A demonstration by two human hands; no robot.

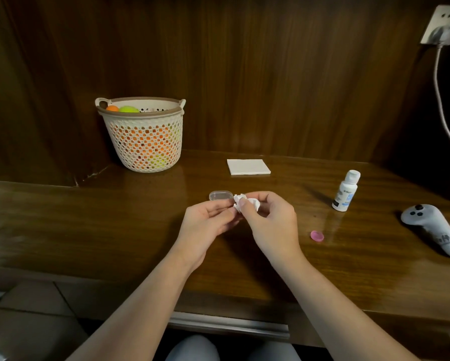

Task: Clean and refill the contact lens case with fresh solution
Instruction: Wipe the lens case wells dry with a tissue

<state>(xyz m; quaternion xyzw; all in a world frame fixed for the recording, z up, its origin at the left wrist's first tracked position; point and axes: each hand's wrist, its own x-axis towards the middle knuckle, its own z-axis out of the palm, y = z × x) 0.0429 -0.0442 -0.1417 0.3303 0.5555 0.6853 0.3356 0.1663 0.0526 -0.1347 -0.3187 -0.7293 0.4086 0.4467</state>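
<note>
Over the middle of the wooden desk my left hand point(208, 220) pinches a small clear contact lens case point(220, 196), whose open lid sticks out past my fingers. My right hand point(269, 217) presses a crumpled white tissue point(244, 202) against the case, which the tissue and fingers largely hide. A small pink cap point(317, 236) lies on the desk to the right of my hands. Further right, a white solution bottle point(346, 191) stands upright with its white cap on.
A folded white tissue pad point(248, 167) lies behind my hands. A perforated basket point(143, 134) holding orange and green balls stands at the back left. A grey controller point(433, 229) rests at the far right, below a wall socket point(442, 26) with a hanging cable.
</note>
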